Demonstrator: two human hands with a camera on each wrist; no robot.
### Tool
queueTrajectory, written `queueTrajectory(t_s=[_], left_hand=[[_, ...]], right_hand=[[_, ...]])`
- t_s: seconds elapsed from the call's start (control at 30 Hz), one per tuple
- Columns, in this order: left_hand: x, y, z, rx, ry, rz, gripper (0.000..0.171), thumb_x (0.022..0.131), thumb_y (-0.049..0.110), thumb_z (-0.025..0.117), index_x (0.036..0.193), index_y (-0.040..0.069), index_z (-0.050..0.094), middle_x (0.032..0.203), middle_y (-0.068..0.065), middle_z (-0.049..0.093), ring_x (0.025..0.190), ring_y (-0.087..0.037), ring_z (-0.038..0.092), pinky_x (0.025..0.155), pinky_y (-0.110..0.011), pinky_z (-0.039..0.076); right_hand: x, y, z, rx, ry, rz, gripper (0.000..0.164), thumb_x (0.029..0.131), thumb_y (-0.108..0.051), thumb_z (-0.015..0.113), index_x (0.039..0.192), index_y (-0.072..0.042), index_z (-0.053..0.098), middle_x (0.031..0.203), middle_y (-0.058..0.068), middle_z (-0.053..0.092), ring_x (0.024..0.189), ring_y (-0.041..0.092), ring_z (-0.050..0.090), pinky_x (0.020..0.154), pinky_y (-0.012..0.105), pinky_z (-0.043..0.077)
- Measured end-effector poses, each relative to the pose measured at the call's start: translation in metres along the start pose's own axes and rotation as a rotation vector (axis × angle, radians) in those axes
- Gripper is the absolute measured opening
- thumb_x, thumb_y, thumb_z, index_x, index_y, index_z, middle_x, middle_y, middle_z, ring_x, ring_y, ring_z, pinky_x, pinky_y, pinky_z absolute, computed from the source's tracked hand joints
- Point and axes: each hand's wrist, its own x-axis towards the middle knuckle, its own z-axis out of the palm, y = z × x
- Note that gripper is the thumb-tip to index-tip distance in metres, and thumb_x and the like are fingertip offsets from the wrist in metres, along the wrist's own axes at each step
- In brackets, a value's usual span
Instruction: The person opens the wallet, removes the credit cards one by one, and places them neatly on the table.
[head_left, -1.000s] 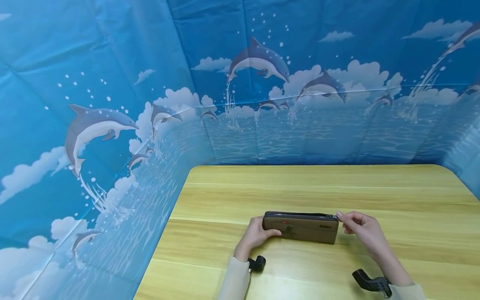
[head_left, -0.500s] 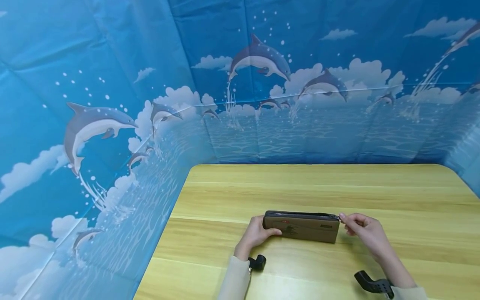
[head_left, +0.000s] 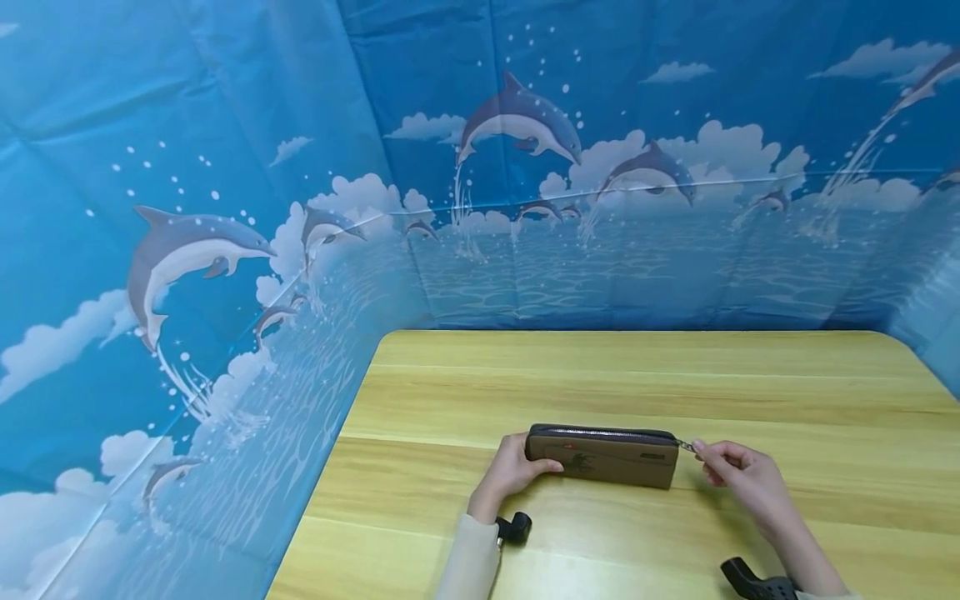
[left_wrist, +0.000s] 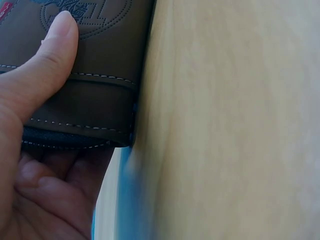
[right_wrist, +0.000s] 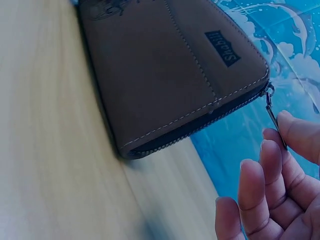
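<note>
A brown zip-around wallet [head_left: 611, 462] stands on its long edge, its zipper side facing up. At its left end my left hand [head_left: 513, 467] grips it, the thumb [left_wrist: 55, 50] lying flat on the front face and the other fingers behind. The zipper slider sits at the upper right corner of the wallet. Between thumb and index finger my right hand [head_left: 742, 475] pinches the metal zipper pull [right_wrist: 274, 120], which is stretched away from that corner. White stitching, a dark label [right_wrist: 223, 48] and an embossed picture mark the front.
Beneath the wallet is a light wood-grain table [head_left: 420, 392]. A blue backdrop with dolphins [head_left: 517, 117] rises behind and to the left of it. Each wrist wears a black camera mount [head_left: 513, 527].
My right hand has moved a little to the right and down with the zipper pull, drawing the slider to the wallet's corner. The gap along the top zipper has closed. My left hand stays put.
</note>
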Motion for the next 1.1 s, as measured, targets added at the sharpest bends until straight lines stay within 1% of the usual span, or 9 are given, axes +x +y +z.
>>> queueTrajectory(t_s=[0.13, 0.3, 0.57, 0.67, 0.8, 0.9, 1.1], left_hand=[[-0.001, -0.001, 0.0, 0.008, -0.001, 0.004, 0.021, 0.077, 0.02, 0.08, 0.094, 0.013, 0.07, 0.082, 0.011, 0.067, 0.069, -0.002, 0.058, 0.068, -0.022, 0.05], [0.0, -0.002, 0.0, 0.005, 0.001, 0.014, 0.021, 0.076, 0.02, 0.08, 0.093, 0.012, 0.071, 0.081, 0.01, 0.067, 0.069, -0.003, 0.059, 0.067, -0.023, 0.051], [0.001, -0.007, 0.001, -0.013, 0.008, 0.029, 0.021, 0.076, 0.019, 0.08, 0.093, 0.012, 0.071, 0.081, 0.009, 0.068, 0.069, -0.003, 0.06, 0.066, -0.023, 0.051], [0.001, -0.007, 0.001, -0.016, 0.008, 0.027, 0.021, 0.076, 0.019, 0.08, 0.093, 0.012, 0.071, 0.081, 0.009, 0.068, 0.068, -0.003, 0.059, 0.066, -0.023, 0.051], [0.001, -0.006, 0.0, -0.013, 0.006, 0.031, 0.021, 0.076, 0.019, 0.08, 0.093, 0.012, 0.071, 0.081, 0.009, 0.068, 0.068, -0.003, 0.059, 0.066, -0.023, 0.051], [0.0, -0.006, 0.0, -0.006, 0.004, 0.038, 0.02, 0.076, 0.019, 0.08, 0.093, 0.012, 0.071, 0.081, 0.008, 0.068, 0.068, -0.003, 0.059, 0.065, -0.023, 0.051], [0.0, -0.006, 0.001, -0.017, 0.0, 0.037, 0.02, 0.076, 0.018, 0.08, 0.093, 0.012, 0.071, 0.08, 0.008, 0.068, 0.067, -0.003, 0.059, 0.065, -0.023, 0.052]], right_hand=[[-0.001, 0.004, 0.0, 0.004, -0.014, 0.025, 0.052, 0.093, -0.046, 0.057, 0.096, 0.006, 0.063, 0.074, 0.009, 0.062, 0.069, 0.018, 0.056, 0.066, 0.028, 0.046], [0.0, 0.008, 0.001, -0.005, -0.029, 0.032, 0.052, 0.093, -0.046, 0.056, 0.099, 0.005, 0.062, 0.076, 0.009, 0.062, 0.07, 0.016, 0.057, 0.068, 0.026, 0.046], [0.002, 0.012, 0.007, 0.113, -0.039, 0.004, 0.044, 0.097, -0.035, 0.055, 0.099, 0.008, 0.058, 0.082, 0.008, 0.062, 0.068, 0.015, 0.058, 0.066, 0.027, 0.052], [0.002, 0.012, 0.008, 0.126, -0.04, -0.006, 0.044, 0.097, -0.035, 0.054, 0.099, 0.008, 0.057, 0.082, 0.008, 0.062, 0.067, 0.015, 0.059, 0.067, 0.027, 0.052], [0.001, 0.015, 0.008, 0.142, -0.06, -0.014, 0.046, 0.097, -0.035, 0.053, 0.103, 0.01, 0.056, 0.084, 0.009, 0.061, 0.069, 0.015, 0.06, 0.068, 0.027, 0.053], [-0.001, 0.018, 0.008, 0.153, -0.069, 0.0, 0.047, 0.097, -0.035, 0.054, 0.106, 0.011, 0.056, 0.084, 0.009, 0.062, 0.07, 0.015, 0.06, 0.068, 0.027, 0.053], [-0.001, 0.023, 0.009, 0.164, -0.07, 0.037, 0.044, 0.097, -0.034, 0.055, 0.103, 0.009, 0.058, 0.082, 0.008, 0.061, 0.068, 0.015, 0.06, 0.066, 0.027, 0.053]])
